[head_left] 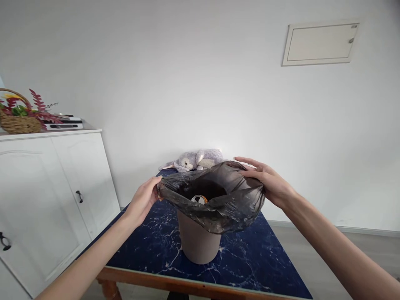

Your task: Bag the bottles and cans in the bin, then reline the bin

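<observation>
A black plastic garbage bag (231,212) lines a grey-beige trash can (200,241) that stands upright on the table. The bag's mouth is spread wide above the can. Inside it the top of a drink can (199,199) shows, orange at the edge. My left hand (145,198) pinches the bag's left edge, thumb on top. On the right side my right hand (268,181) grips the bag's rim, with the thumb over the plastic and the index finger stretched out behind it. Some right-hand fingers are hidden by the bag.
A plush rabbit (187,161) lies at the table's far end by the wall. The blue marble-patterned table (150,241) has a wooden edge. To the left stands a white cabinet (62,179) bearing a flower basket (20,123). A panel (320,43) is set in the wall.
</observation>
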Available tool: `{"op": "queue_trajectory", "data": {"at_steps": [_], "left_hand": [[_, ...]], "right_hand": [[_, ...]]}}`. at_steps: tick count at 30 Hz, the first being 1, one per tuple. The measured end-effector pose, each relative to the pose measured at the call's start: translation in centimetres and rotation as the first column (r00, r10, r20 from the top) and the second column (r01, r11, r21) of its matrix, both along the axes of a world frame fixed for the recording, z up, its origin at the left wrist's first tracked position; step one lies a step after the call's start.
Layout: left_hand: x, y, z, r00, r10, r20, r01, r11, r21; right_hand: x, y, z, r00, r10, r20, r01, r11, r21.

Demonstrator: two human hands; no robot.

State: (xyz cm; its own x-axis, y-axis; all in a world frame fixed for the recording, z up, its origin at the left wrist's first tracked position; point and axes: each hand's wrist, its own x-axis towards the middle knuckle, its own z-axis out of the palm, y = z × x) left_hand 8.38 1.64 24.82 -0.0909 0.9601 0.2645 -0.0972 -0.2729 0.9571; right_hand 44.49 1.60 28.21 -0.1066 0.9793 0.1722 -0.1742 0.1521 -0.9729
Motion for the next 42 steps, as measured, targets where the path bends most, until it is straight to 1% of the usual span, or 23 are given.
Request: {"op": "queue_trajectory", "data": {"at_steps": [3,6,9,11,13,16,19,23,25,26,27,29,30,31,32,33,34,35,37,38,39,41,42], "left_hand": [[0.3,-1.8,0.5,0.994,0.020,-0.103,-0.015,0.999,0.051],[-0.1,-3.2,0.5,0.983,0.047,-0.179,-0.029,0.995,0.099],[-1.0,-3.9,-0.2,0.974,0.081,-0.213,-0.048,0.986,0.158],[-1.6,-4.1,-1.1,0.971,0.099,-0.218,-0.058,0.981,0.184],[-2.3,-4.3,-2.4,0.970,0.110,-0.218,-0.069,0.980,0.185],[-3.0,-4.9,-4.6,0.968,0.119,-0.222,-0.085,0.984,0.156],[-3.5,-5.7,-6.5,0.969,0.091,-0.230,-0.081,0.995,0.054],[-4.0,-6.6,-8.5,0.983,0.079,-0.166,-0.099,0.988,-0.118],[-4.1,-6.8,-10.0,0.990,0.099,-0.103,-0.114,0.982,-0.148],[-4.1,-6.8,-11.0,0.990,0.113,-0.078,-0.124,0.981,-0.150],[-4.0,-6.8,-12.3,0.989,0.127,-0.078,-0.138,0.978,-0.154],[-3.6,-6.6,-15.1,0.974,0.149,-0.168,-0.180,0.965,-0.190],[-3.3,-6.4,-16.4,0.957,0.150,-0.248,-0.205,0.955,-0.212],[-2.9,-6.2,-17.5,0.934,0.141,-0.328,-0.221,0.949,-0.224],[-2.4,-5.8,-18.1,0.911,0.120,-0.394,-0.221,0.949,-0.223],[-1.8,-5.5,-18.2,0.896,0.093,-0.434,-0.200,0.958,-0.206],[-1.2,-5.0,-17.8,0.890,0.069,-0.452,-0.164,0.971,-0.175],[-0.6,-4.5,-16.7,0.890,0.039,-0.454,-0.114,0.984,-0.138],[0.9,-3.5,-13.4,0.909,0.015,-0.416,-0.048,0.997,-0.068],[1.7,-3.0,-11.5,0.916,0.003,-0.400,-0.019,0.999,-0.037],[2.5,-2.6,-9.5,0.923,0.017,-0.385,-0.022,1.000,-0.009],[3.7,-2.0,-6.2,0.929,0.103,-0.355,-0.099,0.995,0.030],[4.2,-1.8,-5.0,0.929,0.145,-0.339,-0.142,0.989,0.035]], "right_hand": [[1.9,0.0,-1.4,1.000,-0.007,-0.002,0.007,1.000,-0.014],[3.8,-0.4,-3.3,0.999,-0.038,-0.015,0.038,0.999,-0.013],[5.5,-1.1,-5.4,0.999,-0.047,-0.014,0.047,0.999,-0.017],[6.4,-1.9,-6.9,0.999,-0.043,-0.007,0.043,0.999,-0.026],[7.1,-2.8,-8.4,1.000,-0.021,-0.005,0.021,0.999,-0.036],[7.9,-4.2,-10.7,0.999,0.050,-0.003,-0.050,0.996,-0.068],[8.4,-5.3,-12.6,0.995,0.094,-0.035,-0.097,0.987,-0.126],[9.6,-5.7,-15.0,0.986,0.042,-0.163,-0.072,0.980,-0.183],[10.0,-5.5,-16.9,0.971,-0.016,-0.239,-0.033,0.980,-0.198],[9.9,-5.5,-18.1,0.960,-0.060,-0.275,0.002,0.978,-0.208],[9.4,-5.5,-19.6,0.948,-0.105,-0.300,0.035,0.973,-0.228],[7.6,-6.0,-22.9,0.931,-0.214,-0.296,0.126,0.949,-0.289],[6.3,-6.4,-24.5,0.950,-0.208,-0.234,0.119,0.932,-0.343],[4.8,-6.8,-25.8,0.969,-0.196,-0.148,0.132,0.923,-0.362],[3.3,-7.1,-26.7,0.985,-0.157,-0.071,0.127,0.941,-0.314],[1.9,-7.4,-27.1,0.995,-0.096,-0.014,0.090,0.964,-0.251],[0.5,-7.4,-27.0,1.000,-0.026,0.016,0.028,0.980,-0.195],[-0.6,-7.3,-26.4,0.999,0.028,0.039,-0.022,0.991,-0.130],[-2.4,-6.6,-24.1,0.998,0.040,0.057,-0.038,0.998,-0.040],[-3.1,-6.0,-22.6,0.999,0.019,0.037,-0.017,0.999,-0.039],[-3.6,-5.4,-21.0,1.000,-0.014,0.017,0.016,0.998,-0.066],[-4.3,-3.9,-17.9,0.993,-0.114,-0.024,0.110,0.983,-0.148],[-4.5,-3.2,-16.5,0.985,-0.165,-0.055,0.154,0.975,-0.161]]}}
